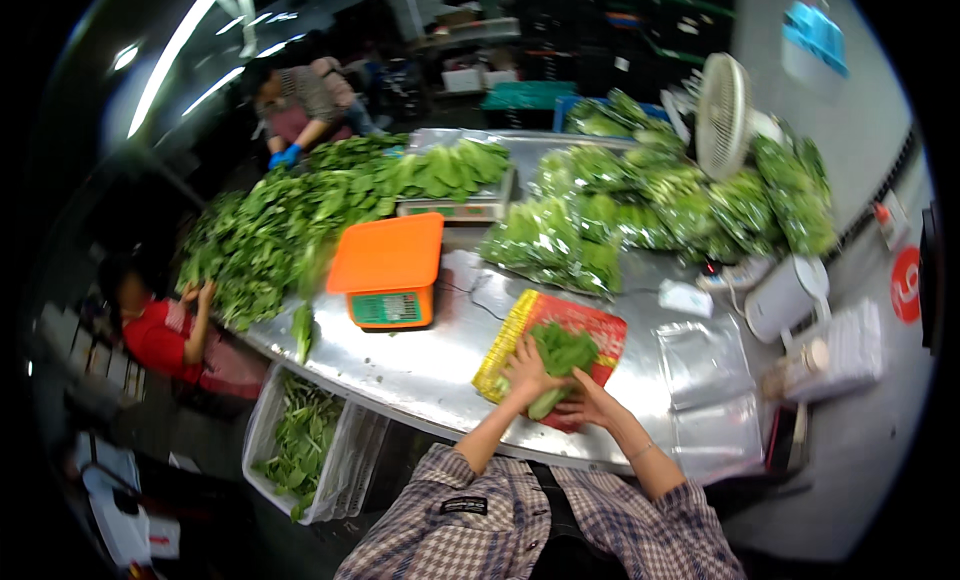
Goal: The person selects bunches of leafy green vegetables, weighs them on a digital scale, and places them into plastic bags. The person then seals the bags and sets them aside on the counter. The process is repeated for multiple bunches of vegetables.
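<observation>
A bunch of leafy greens (pixel 563 351) with pale stems lies on a red and yellow printed bag (pixel 606 330) at the near side of the metal table. My left hand (pixel 527 373) touches the bunch's left side, its fingers stretched out and spread. From the right, my right hand (pixel 590 400) reaches around the stem end with thumb and fingers apart. The two hands frame the bunch between them; the undersides of the fingers are hidden. Just right of the bag, flat clear plastic bags (pixel 705 365) lie stacked on the table.
An orange lidded tub (pixel 388 255) stands left of the bag. Loose greens (pixel 270 230) pile up at the left, some on a scale (pixel 455 210). Bagged greens (pixel 560 230) and a fan (pixel 724 115) stand at the back right. A white crate (pixel 265 450) sits below the edge; two people work leftward.
</observation>
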`<state>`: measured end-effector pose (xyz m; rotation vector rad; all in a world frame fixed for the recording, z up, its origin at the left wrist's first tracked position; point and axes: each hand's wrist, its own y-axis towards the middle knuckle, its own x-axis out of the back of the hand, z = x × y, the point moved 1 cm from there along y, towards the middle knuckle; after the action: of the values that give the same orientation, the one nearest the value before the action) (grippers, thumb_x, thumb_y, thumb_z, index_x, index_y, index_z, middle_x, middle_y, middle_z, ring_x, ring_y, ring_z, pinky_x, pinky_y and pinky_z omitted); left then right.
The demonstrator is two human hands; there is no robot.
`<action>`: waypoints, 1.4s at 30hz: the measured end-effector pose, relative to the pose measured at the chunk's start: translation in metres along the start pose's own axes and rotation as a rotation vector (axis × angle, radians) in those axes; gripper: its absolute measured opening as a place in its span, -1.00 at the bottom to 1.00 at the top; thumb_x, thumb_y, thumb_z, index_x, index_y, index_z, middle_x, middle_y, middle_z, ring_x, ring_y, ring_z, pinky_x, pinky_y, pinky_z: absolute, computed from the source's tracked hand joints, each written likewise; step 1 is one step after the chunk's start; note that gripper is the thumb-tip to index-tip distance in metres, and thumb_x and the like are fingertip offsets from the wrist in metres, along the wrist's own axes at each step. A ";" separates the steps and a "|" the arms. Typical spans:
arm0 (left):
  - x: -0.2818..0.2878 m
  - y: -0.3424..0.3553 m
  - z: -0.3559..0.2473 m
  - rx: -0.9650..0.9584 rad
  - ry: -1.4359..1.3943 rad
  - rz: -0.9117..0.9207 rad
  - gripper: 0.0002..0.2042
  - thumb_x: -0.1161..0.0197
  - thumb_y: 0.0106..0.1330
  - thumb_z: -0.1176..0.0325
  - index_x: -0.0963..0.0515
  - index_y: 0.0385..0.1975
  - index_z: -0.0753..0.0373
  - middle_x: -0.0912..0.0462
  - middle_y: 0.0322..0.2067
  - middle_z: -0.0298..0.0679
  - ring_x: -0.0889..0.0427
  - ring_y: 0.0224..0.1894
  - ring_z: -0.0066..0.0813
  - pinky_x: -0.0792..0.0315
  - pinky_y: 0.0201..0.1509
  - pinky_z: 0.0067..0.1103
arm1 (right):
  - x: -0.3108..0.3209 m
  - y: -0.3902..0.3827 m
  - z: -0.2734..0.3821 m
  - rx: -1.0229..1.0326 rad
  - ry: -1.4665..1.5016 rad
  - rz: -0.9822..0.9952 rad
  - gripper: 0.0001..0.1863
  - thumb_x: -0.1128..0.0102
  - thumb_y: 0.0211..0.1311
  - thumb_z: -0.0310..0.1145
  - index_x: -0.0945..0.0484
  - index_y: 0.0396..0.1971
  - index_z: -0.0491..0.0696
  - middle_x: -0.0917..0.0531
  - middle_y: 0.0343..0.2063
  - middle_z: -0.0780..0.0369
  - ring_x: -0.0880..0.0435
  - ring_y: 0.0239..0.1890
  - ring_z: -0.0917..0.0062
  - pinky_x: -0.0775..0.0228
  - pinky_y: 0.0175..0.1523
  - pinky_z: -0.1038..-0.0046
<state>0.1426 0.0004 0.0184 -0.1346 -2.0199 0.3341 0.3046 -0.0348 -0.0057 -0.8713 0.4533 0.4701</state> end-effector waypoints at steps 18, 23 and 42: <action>0.008 0.005 0.013 -0.060 0.161 0.025 0.36 -0.45 -0.52 -0.29 0.25 0.31 0.21 0.21 0.33 0.03 0.15 0.31 0.24 0.16 0.17 0.25 | 0.005 -0.035 -0.017 0.884 -1.396 -0.165 -0.50 -0.26 -0.06 -0.39 -0.37 -0.07 -0.20 -0.52 -0.24 0.12 -0.47 -0.13 0.20 -0.34 0.02 0.30; 0.010 0.011 0.022 -0.052 0.138 0.068 0.35 -0.44 -0.52 -0.31 0.22 0.31 0.21 0.15 0.32 0.04 0.03 0.29 0.19 0.13 0.17 0.24 | 0.010 -0.015 -0.007 1.212 -1.787 -0.277 -0.67 -0.16 -0.14 -0.49 -0.48 -0.24 -0.08 -0.48 -0.31 0.18 -0.43 -0.16 0.32 -0.25 -0.03 0.29; 0.016 0.075 0.054 -0.363 -0.163 0.375 0.08 -0.43 -0.33 -0.15 -0.03 0.28 0.08 -0.17 0.20 -0.01 -0.09 0.27 -0.01 -0.02 0.26 -0.10 | -0.119 0.070 0.113 1.792 -1.520 -0.125 -0.82 -0.13 -0.09 -0.43 -0.53 -0.39 -0.01 -0.49 -0.45 0.25 -0.46 -0.33 0.38 -0.24 -0.15 0.36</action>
<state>0.0832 0.0667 -0.0125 -0.7397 -2.1975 0.2124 0.1901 0.0708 0.0804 1.2307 -0.6324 0.3033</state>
